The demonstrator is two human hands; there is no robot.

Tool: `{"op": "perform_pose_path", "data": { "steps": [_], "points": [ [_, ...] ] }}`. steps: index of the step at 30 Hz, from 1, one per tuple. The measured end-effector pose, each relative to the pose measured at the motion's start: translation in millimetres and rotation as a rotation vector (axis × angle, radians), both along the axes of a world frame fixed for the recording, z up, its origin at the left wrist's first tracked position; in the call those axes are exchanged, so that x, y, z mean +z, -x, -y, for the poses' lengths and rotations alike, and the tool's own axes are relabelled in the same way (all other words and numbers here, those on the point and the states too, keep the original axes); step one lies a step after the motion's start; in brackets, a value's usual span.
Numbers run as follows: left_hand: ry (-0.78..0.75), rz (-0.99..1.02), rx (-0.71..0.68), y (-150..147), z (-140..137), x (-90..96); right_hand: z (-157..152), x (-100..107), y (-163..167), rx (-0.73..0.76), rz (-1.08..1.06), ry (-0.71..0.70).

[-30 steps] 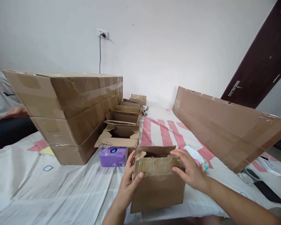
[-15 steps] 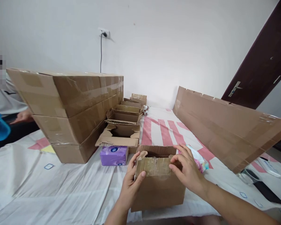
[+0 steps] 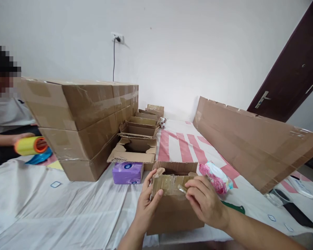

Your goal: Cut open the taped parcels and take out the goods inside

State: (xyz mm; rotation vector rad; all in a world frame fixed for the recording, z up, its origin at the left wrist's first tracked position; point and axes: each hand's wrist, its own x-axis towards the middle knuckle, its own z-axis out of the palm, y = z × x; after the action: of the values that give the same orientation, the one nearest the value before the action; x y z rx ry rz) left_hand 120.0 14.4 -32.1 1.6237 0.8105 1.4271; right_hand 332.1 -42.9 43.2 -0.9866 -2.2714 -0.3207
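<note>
A small cardboard box (image 3: 172,213) with an open top stands in front of me, old tape along its upper front edge. My left hand (image 3: 146,205) grips its left side, thumb on the front face and fingers around the corner. At the front's upper right, my right hand (image 3: 207,201) is closed in a pinch on a loose strip of clear tape (image 3: 182,189). Behind the box's left side sits a purple tissue pack (image 3: 127,173). To its right lies a pink and white soft pack (image 3: 216,177). A green-handled tool (image 3: 236,207) is partly hidden by my right forearm.
Stacked taped cartons (image 3: 91,125) form a wall on the left, with a row of open boxes (image 3: 138,147) beside it. A long cardboard panel (image 3: 250,142) stands at right. At far left a person holds a yellow and orange cylinder (image 3: 31,145). A glass (image 3: 275,198) lies at right.
My right hand has moved slightly left and down, and a lifted strip of tape now shows at its fingertips. My left hand stays put. The other person now holds the yellow cylinder.
</note>
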Motion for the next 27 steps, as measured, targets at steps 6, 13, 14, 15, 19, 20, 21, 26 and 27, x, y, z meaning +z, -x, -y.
{"op": "perform_pose_path", "data": {
  "steps": [6,13,14,15,19,20,21,26,27],
  "points": [
    [-0.011,-0.026,0.026,-1,4,2.4,7,-5,-7,0.270,-0.113,0.238],
    [0.016,0.005,-0.007,-2,4,-0.4,14,-11,-22,0.357,-0.547,0.574],
    [0.031,0.007,-0.001,-2,3,-1.6,15,-12,-24,0.339,-0.650,0.610],
    [0.041,0.011,0.004,-1,2,-2.8,16,-13,-27,0.320,-0.745,0.635],
    [0.029,0.008,-0.038,4,-1,-5.5,11,-7,-44,0.213,-0.958,0.535],
    [0.023,-0.002,-0.061,5,-1,-5.2,7,-4,-50,0.155,-0.980,0.476],
    [0.021,-0.012,-0.088,6,0,-4.7,2,0,-56,0.087,-0.996,0.428],
    [0.062,0.166,-0.113,6,1,-4.5,-31,5,-84,-0.252,-0.842,0.558],
    [0.085,0.227,-0.076,6,0,-5.5,-36,2,-87,-0.294,-0.744,0.626]
  ]
}}
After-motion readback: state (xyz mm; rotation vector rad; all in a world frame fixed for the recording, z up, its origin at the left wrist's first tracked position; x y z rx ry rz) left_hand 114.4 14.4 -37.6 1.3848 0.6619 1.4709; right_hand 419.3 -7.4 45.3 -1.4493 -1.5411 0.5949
